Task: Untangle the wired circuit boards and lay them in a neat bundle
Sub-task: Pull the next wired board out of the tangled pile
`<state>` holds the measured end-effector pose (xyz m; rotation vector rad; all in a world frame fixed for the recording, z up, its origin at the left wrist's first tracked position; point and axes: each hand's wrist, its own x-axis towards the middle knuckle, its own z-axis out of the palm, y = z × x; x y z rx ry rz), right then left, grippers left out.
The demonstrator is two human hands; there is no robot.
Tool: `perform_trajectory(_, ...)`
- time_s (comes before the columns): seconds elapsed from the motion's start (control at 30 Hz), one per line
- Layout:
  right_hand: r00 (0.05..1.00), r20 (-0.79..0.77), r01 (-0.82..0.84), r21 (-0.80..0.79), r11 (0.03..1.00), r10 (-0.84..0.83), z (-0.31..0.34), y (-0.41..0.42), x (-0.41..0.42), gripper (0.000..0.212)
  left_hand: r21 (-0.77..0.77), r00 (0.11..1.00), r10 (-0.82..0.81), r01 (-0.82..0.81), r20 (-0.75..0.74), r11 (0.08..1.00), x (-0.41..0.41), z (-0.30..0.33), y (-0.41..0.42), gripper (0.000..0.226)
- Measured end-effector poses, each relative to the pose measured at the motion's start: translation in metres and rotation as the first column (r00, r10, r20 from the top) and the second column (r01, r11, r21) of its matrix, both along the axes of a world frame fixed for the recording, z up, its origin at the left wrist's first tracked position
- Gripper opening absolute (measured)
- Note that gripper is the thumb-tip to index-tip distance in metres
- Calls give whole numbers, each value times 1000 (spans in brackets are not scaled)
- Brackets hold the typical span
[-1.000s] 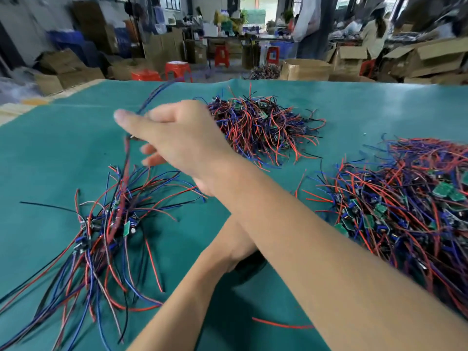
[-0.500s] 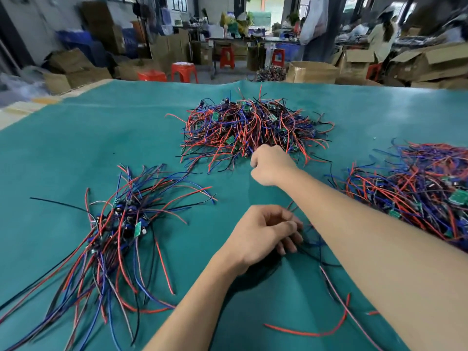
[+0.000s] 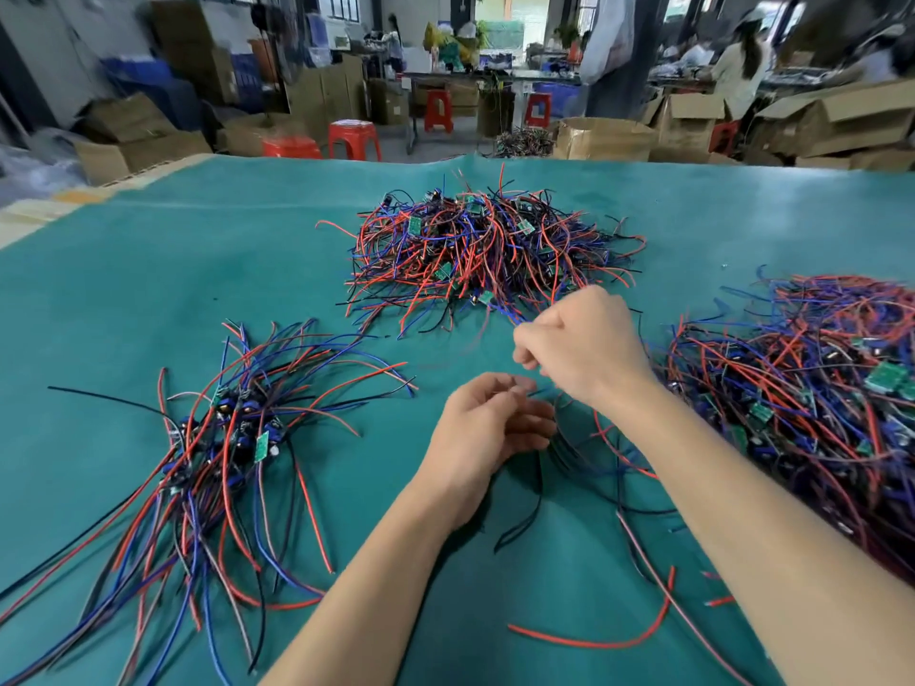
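Head view: sorted bundle point(image 3: 218, 438) lies on left of green table point(image 3: 148, 289), boards stacked together, wires fanned toward viewer; small share done, by my judgement. Two tangled heaps wait: far heap point(image 3: 475, 250) and bigger right heap point(image 3: 812, 403). Right hand point(image 3: 579, 349) curled, pinching thin wires near far heap's front edge. Left hand point(image 3: 490, 428) loosely curled over dark wires; real grip cannot tell. Stray red wire point(image 3: 594, 636) lies loose near viewer. Most untangling left.
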<state>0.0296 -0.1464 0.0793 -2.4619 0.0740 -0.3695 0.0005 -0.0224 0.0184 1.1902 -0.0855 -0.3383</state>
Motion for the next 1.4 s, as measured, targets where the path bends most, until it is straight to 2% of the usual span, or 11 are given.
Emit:
perform_trajectory(0.17, 987, 66, -142, -19, 990, 143, -12, -1, -69, 34, -140, 994, 35, -49, -103, 989, 4, 1, 2, 37)
perform_trajectory(0.27, 946, -16, -324, 19, 946, 324, -27, 3, -89, 21, -83, 998, -3, -2, -57, 997, 1, 0, 1, 21)
perform_trajectory(0.4, 823, -222, -415, 391, 821, 522, -33, -8, -87, 12, -63, 1000, -7, 7, -6, 998, -1, -1, 1, 14)
perform_trajectory(0.47, 876, -178, -289, 550, 783, 448, -32, -19, -80, 16, -21, 999, -32, 33, 37, 999, -3, 0, 2, 15)
perform_trajectory(0.53, 975, -104, -94, 614, 784, 199, -35, -29, -72, 13, 32, 994, -72, 70, 78, 997, -4, 0, 4, 16)
perform_trajectory(0.63, 993, -85, 122, 698, 705, -87, -39, -36, -66, 14, 87, 980, -166, 157, 114, 984, -5, -1, 6, 19)
perform_trajectory(0.8, 988, -116, 81, 954, 290, 105, -36, -38, -65, 10, 142, 939, -309, 288, 155, 947, -7, 1, 8, 21)
perform_trajectory(0.93, 993, -64, 47, 984, 169, 98, -35, -39, -65, 24, 160, 957, -243, 218, 161, 963, -8, 1, 5, 23)
perform_trajectory(1.17, 998, 63, -65, 989, 133, 23, -41, -26, -67, 32, 295, 940, -223, 143, 259, 945, -10, -6, 2, 15)
perform_trajectory(1.3, 994, 102, -106, 986, 126, 41, -42, -22, -68, 16, 256, 932, -157, 72, 327, 964, -9, -6, 1, 16)
perform_trajectory(1.4, 998, 69, -69, 965, 253, 7, -40, -22, -68, 8, 279, 926, -161, 64, 340, 958, -9, -8, 1, 15)
